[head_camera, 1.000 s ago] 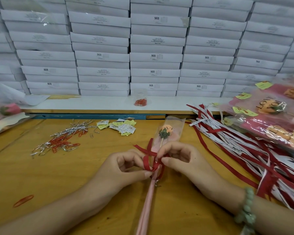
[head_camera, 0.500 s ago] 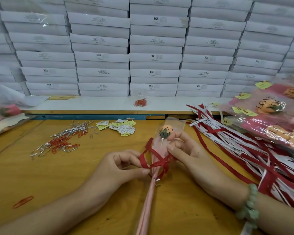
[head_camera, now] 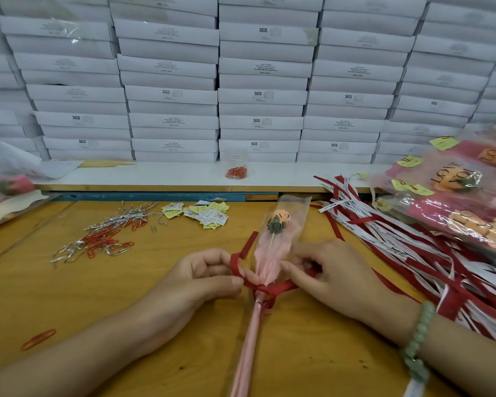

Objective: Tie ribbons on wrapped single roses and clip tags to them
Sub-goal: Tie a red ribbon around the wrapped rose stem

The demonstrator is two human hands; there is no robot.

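Head | left fingers (head_camera: pixel 212 260), right fingers (head_camera: pixel 294 269) pinch red ribbon (head_camera: pixel 281 288) | knotted round wrapped rose (head_camera: pixel 270 260)

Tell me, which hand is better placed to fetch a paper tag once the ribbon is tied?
Left, probably. The pile of small yellow and white paper tags lies on the left hand's side of the pink wrapped rose; the right hand would have to cross it.

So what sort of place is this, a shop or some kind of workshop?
Probably a small packing workshop for gift roses: stacked white boxes fill the back, and cut ribbons and tagged wrapped roses pile up on the right.
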